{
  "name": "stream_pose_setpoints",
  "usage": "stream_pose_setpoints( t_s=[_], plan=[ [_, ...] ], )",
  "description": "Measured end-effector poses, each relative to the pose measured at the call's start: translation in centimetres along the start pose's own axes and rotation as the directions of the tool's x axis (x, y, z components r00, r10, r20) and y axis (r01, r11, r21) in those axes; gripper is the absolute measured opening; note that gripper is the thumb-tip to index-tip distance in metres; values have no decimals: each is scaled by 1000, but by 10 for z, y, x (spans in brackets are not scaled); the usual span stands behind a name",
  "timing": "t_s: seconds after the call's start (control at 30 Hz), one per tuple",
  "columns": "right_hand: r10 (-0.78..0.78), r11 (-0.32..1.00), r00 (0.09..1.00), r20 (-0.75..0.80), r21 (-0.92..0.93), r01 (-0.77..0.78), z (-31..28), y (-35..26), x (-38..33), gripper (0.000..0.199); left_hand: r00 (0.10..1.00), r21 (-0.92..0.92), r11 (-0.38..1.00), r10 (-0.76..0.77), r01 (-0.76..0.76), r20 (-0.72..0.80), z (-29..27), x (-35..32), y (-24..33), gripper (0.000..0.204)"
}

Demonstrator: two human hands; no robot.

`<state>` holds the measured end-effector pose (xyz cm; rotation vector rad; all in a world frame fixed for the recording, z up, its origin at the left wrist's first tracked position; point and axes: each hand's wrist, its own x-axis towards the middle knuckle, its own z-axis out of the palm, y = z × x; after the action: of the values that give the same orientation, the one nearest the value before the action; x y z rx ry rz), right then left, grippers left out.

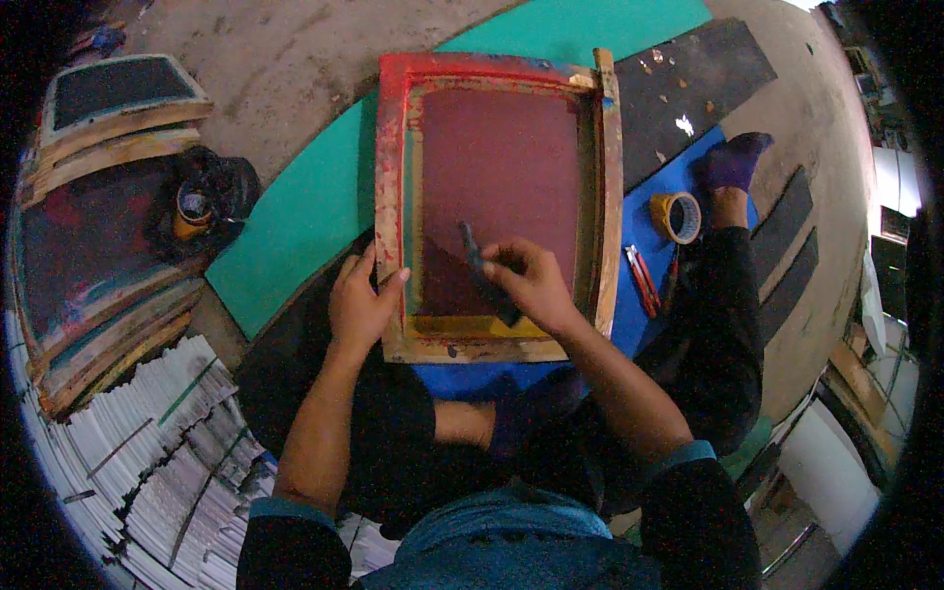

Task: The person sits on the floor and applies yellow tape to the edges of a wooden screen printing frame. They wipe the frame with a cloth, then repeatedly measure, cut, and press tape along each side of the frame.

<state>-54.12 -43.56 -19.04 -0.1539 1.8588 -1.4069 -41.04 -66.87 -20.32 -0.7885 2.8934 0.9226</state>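
Observation:
A screen printing frame (pixel 499 197) lies tilted across my lap, its wooden rim smeared with red and its mesh dark reddish. My left hand (pixel 366 307) is closed round the frame's left rim, thumb on top and fingers at the outer side. Over the lower part of the mesh, my right hand (pixel 529 283) pinches a small dark blue-grey strip (pixel 470 244). Blur hides exactly what kind of thing this strip is, and I cannot tell if it touches the mesh. Yellowish tape (pixel 462 326) runs along the inner lower edge of the frame.
On the blue mat (pixel 639 334) to the right lie a roll of tape (pixel 677 217) and a red cutter knife (pixel 643 281). Stacked frames (pixel 108 305) and a tin (pixel 193 209) stand at the left, above bundled paper stacks (pixel 147 472). A green mat (pixel 295 221) passes underneath.

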Motion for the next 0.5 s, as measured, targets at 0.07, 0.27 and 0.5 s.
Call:
stream_pose_setpoints(
  t_s=[0.07,0.27,0.5],
  plan=[
    [-87,979,993,-86,175,101,9,-1,28,21,999,1,1000,-20,20,39,3,4,-4,61],
    [-328,939,878,-347,-217,266,-15,9,48,21,999,-8,999,30,-31,-44,23,5,-21,61],
    [-616,577,523,-589,-789,-209,-129,28,-14,40,983,-25,993,108,-113,-151,18,2,-19,55]
  ],
)
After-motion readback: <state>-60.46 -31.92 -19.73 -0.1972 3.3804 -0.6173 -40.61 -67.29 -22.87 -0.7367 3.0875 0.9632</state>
